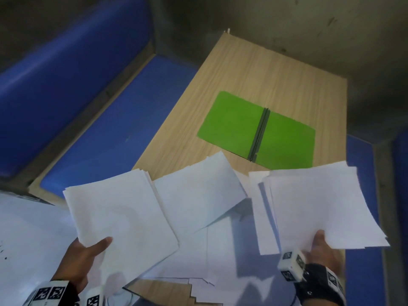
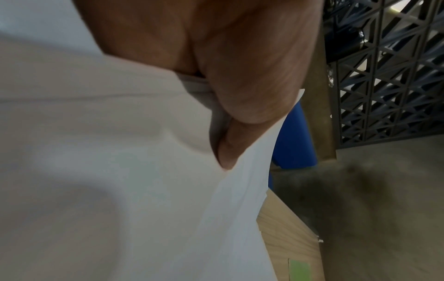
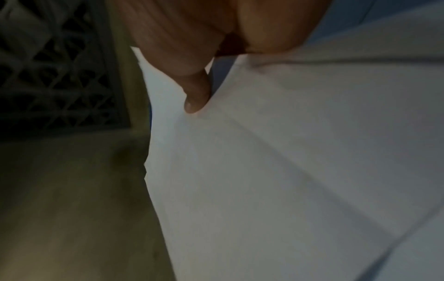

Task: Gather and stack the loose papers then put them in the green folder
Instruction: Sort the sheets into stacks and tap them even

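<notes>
Left hand [image 1: 82, 259] clamped on a left sheaf [image 1: 119, 217] of white papers, thumb on top near the lower corner, fingers hidden beneath. Held up above the surface [image 1: 254, 69], sheets fanned slightly at the far edge. In the left wrist view, thumb [image 2: 240, 114] pressed down onto the paper [image 2: 108, 171], a strip of wood and a sliver of green visible at bottom right.

Right hand [image 1: 322, 250] clamped on a right sheaf [image 1: 320, 206], thumb on top at the near edge, sheets splayed unevenly. In the right wrist view, thumb tip [image 3: 197, 95] dug into the paper [image 3: 288, 171], which bends in soft creases; picture blurred.

Between the two sheaves, more loose sheets [image 1: 198, 195] lying on the near part of the surface, overlapping one another, one raised at its far corner.

Green folder [image 1: 256, 131] lying open and flat farther back on the surface, dark spine running down its middle, well apart from both hands; near right corner partly behind the right sheaf. No paper on it.

Blue bench [image 1: 106, 133] alongside the surface on the left, another blue strip on the right. Grey floor [image 1: 309, 23] beyond. Dark lattice panel [image 2: 389, 76] in the left wrist view.
</notes>
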A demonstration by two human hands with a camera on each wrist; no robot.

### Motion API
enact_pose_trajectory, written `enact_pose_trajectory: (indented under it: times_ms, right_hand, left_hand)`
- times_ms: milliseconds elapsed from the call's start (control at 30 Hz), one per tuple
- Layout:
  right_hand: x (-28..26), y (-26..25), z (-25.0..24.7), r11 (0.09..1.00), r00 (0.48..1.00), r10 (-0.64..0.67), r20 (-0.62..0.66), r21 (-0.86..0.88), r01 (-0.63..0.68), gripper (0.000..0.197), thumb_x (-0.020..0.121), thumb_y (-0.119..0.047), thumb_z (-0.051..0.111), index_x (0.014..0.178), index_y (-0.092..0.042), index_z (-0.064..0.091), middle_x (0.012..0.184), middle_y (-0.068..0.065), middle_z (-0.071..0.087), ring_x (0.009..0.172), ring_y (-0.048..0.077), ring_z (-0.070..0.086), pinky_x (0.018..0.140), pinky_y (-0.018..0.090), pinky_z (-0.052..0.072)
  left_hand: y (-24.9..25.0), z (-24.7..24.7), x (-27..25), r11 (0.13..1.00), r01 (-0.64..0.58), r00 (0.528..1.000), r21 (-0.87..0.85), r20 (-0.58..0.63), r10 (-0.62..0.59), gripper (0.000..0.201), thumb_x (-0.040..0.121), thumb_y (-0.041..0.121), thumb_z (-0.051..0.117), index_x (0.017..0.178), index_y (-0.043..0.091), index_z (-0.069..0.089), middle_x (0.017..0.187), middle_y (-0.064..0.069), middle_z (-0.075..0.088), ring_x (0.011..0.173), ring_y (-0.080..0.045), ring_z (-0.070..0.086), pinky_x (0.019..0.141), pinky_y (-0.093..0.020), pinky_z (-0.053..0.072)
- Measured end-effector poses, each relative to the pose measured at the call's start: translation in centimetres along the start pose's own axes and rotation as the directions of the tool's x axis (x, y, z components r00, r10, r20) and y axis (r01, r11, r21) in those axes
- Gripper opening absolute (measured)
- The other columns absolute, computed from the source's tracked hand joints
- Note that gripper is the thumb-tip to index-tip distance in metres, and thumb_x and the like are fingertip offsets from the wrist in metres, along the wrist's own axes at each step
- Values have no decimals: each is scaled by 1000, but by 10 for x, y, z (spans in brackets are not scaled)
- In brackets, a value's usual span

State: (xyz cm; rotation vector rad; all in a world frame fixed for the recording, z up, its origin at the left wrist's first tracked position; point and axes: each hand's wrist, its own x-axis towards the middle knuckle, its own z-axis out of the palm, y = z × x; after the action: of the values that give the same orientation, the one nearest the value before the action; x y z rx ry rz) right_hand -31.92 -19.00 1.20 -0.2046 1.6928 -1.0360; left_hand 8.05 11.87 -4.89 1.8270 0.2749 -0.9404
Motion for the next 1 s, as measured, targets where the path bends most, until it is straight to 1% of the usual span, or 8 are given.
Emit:
enact_pose_trajectory:
  times_ms: [100, 133, 200, 367, 533, 733, 867, 1000]
  right_hand:
    - [-13, -18, -12, 978, 993, 64, 102, -202, -43, 67, 70, -77, 51, 45, -17, 70, 30, -3, 54, 22, 8, 49, 34, 15, 45]
    - [-9, -15, -16, 979, 990, 89, 110, -195, -66, 61, 72, -70, 52, 56, -15, 73, 31, -2, 54, 21, 10, 48, 27, 14, 38]
    - [-19, -9, -8, 993, 982, 58, 181, -114, -38, 39, 73, -58, 59, 88, -23, 65, 40, -5, 62, 29, 6, 55, 30, 15, 43]
    - [-14, 51, 23, 935, 966, 147, 212, -348, -66, 45, 89, -32, 60, 111, 6, 64, 98, 15, 66, 83, 24, 63, 71, 27, 53]
    - [-41, 95, 79, 790, 946, 237, 223, -611, -54, 52, 86, -7, 66, 131, 12, 46, 104, 14, 58, 98, 30, 59, 83, 32, 47]
    - [-41, 104, 121, 725, 972, 217, 90, -681, -99, 84, 79, -15, 68, 149, -6, 24, 74, 10, 62, 61, 24, 62, 59, 22, 52]
    - [-27, 116, 133, 715, 975, 206, 84, -693, -92, 98, 66, -20, 77, 148, -5, 26, 126, 12, 62, 103, 24, 66, 89, 29, 53]
    - [-25, 116, 133, 749, 943, 300, 146, -648, -138, 76, 78, -24, 76, 138, 6, 40, 91, 23, 73, 74, 29, 74, 58, 25, 56]
  left_hand:
    - [2, 1, 1, 1000, -14, 1000, 22, 9, 14, 35, 84, -2, 73, 117, 5, 63, 106, -19, 69, 103, -39, 63, 100, -53, 45]
    - [1, 1, 1, 999, -17, 1000, 34, 9, 17, 35, 84, -2, 73, 117, 6, 62, 105, -18, 69, 102, -38, 63, 99, -51, 45]
    - [1, 2, 0, 999, -21, 1000, 40, 13, 20, 34, 84, -2, 72, 117, 5, 62, 103, -18, 69, 100, -37, 63, 96, -49, 46]
    - [-3, 7, 2, 999, -32, 999, 33, 15, 32, 35, 84, -4, 71, 117, 3, 62, 105, -21, 68, 97, -38, 63, 93, -51, 47]
    - [-8, 7, 6, 995, -61, 998, 73, 21, 59, 45, 81, 0, 76, 123, 6, 63, 111, -19, 70, 106, -39, 64, 98, -55, 47]
    - [-15, 8, 7, 991, -67, 998, 118, 27, 64, 54, 70, 9, 87, 120, 6, 66, 106, -18, 72, 100, -38, 66, 94, -54, 50]
    - [-20, 12, 11, 987, -74, 997, 144, 25, 71, 48, 78, 2, 79, 123, 4, 62, 107, -21, 70, 100, -40, 65, 94, -54, 49]
    - [-16, 11, 8, 990, -52, 997, 128, 58, 45, 44, 79, 3, 79, 120, 8, 65, 106, -15, 73, 101, -37, 66, 95, -53, 49]
